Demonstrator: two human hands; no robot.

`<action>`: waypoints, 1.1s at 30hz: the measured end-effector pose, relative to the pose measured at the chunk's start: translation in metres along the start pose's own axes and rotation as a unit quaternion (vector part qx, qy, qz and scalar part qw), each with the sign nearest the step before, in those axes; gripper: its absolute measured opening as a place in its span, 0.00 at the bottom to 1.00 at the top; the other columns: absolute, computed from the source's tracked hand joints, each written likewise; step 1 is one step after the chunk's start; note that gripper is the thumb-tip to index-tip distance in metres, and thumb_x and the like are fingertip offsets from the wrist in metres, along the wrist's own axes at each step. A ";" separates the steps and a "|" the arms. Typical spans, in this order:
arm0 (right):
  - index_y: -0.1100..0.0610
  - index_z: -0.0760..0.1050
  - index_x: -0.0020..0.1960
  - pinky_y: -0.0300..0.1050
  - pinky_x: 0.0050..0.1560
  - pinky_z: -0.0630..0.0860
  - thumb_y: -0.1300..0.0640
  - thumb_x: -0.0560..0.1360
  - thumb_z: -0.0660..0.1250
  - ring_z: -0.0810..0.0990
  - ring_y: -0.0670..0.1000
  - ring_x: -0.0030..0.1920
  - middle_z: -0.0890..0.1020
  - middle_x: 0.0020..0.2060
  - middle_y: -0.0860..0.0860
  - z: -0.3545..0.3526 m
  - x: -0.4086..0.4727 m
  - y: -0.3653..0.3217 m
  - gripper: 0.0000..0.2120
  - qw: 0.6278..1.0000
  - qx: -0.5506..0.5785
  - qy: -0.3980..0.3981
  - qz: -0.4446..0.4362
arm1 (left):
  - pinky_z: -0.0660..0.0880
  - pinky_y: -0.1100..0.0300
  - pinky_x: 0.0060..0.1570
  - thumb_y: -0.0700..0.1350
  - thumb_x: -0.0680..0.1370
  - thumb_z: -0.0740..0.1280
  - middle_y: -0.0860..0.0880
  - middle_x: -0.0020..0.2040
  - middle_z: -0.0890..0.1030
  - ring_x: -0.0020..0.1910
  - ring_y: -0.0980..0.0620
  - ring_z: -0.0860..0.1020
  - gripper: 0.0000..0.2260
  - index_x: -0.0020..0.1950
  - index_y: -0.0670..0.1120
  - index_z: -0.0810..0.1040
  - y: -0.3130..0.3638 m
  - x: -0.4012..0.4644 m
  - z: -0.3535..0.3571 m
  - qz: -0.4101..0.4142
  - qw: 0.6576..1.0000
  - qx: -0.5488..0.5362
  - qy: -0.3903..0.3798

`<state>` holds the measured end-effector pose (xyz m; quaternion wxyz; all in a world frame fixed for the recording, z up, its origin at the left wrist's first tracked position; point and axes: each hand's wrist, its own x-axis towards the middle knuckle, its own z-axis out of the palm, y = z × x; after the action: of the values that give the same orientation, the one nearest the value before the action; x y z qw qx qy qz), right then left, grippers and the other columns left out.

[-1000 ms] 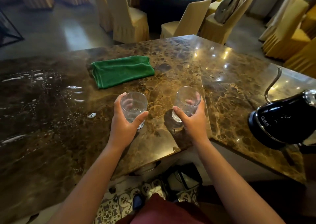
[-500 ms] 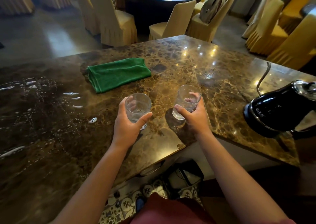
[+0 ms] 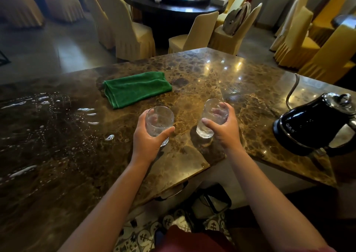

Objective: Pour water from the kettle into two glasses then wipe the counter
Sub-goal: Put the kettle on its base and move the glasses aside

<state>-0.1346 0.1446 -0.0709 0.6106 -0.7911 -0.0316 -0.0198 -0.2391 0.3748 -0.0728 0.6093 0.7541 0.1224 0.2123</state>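
Near the counter's [image 3: 192,74] front edge, the left hand [image 3: 148,142] was wrapped around the left glass [image 3: 159,122] and the right hand [image 3: 223,130] around the right glass [image 3: 212,117], both glasses upright and apart. Off to the right, by the right edge, stood the kettle [image 3: 316,124], nearer the right hand, which would likely have to let go to reach it. Well behind the left glass, toward the far edge, lay the green cloth [image 3: 136,88]; spilled water [image 3: 57,117] spread toward the left edge.

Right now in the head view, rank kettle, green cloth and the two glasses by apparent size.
1. kettle, partly cut off at the frame edge
2. green cloth, close to the kettle
3. left glass and right glass: alike, unranked
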 end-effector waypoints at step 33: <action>0.50 0.71 0.74 0.53 0.66 0.80 0.52 0.66 0.86 0.84 0.39 0.57 0.83 0.60 0.44 -0.048 0.067 -0.033 0.41 0.997 0.000 0.049 -0.051 | 0.79 0.50 0.63 0.65 0.64 0.80 0.52 0.56 0.82 0.57 0.56 0.81 0.41 0.70 0.47 0.72 0.030 0.120 0.090 0.081 0.995 0.041 -0.037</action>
<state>-0.0703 0.1086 -0.0220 0.6097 -0.7864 -0.0420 -0.0899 -0.0939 0.3432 -0.0381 0.5631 0.7931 0.0468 0.2274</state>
